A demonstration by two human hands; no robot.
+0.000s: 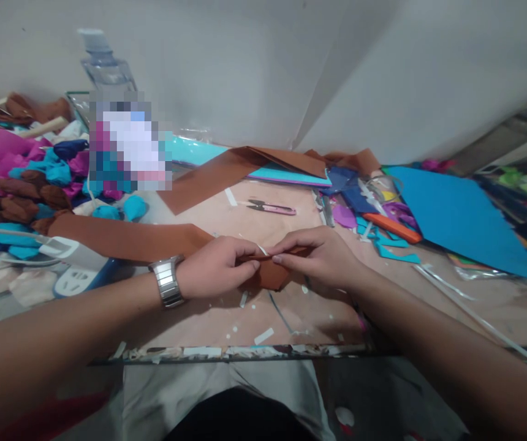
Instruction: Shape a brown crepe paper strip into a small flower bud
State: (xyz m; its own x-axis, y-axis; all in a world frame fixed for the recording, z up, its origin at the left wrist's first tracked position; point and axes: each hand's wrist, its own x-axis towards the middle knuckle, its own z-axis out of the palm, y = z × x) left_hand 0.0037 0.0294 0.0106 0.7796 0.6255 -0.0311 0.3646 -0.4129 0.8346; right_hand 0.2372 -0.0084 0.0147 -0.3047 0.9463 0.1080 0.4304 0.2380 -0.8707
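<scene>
My left hand [217, 269], with a metal-banded watch on the wrist, pinches the edge of a brown strip [270, 277] between thumb and finger. Facing it, my right hand [316, 254] pinches the same strip, and the fingertips of both hands nearly meet. A folded part of the strip hangs below the fingers, just above the tabletop. A small white sliver [262, 250] shows at the fingertips. Another brown length [125, 237] runs leftward from behind my left hand; whether it joins the held part is hidden. Beyond my hands lie pink-handled thread snips [272, 207].
Bunched brown, blue and magenta pieces [19, 196] pile up at left, beside a white-and-blue power strip [77, 269]. A clear bottle [107, 70] stands behind a pixelated patch. An orange cutter [392, 228] and a blue sheet [461, 217] lie right. A wall [227, 73] closes the back.
</scene>
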